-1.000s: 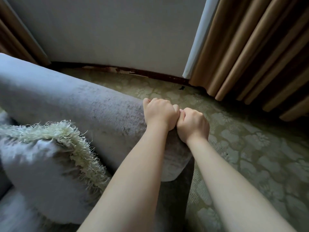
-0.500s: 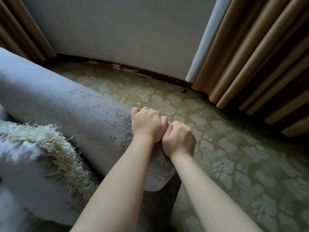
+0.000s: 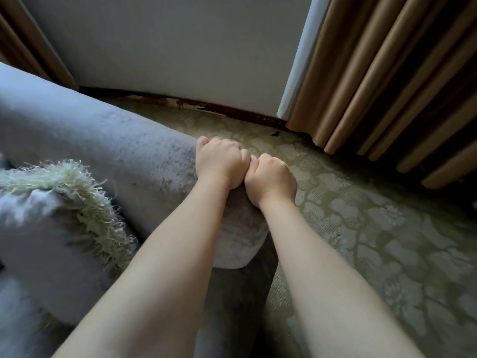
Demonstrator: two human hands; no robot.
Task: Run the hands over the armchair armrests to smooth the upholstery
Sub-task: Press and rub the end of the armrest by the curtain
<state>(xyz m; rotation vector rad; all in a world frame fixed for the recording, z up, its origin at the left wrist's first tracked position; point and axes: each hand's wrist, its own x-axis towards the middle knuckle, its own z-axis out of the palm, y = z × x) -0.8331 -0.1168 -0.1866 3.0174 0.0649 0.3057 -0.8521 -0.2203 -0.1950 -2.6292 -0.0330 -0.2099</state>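
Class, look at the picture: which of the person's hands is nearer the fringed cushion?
Left. The left hand rests on the armrest, on the side toward the fringed cushion. The right hand lies just beyond it, at the armrest's outer edge, farther from that cushion.

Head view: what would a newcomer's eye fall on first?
Two bare forearms meet at centre, where the left hand and right hand, knuckles up and touching, curl over the outer edge of the rounded grey plush armrest. At lower left lies a grey cushion with cream shaggy fringe. Tan pleated curtains fill the upper right.
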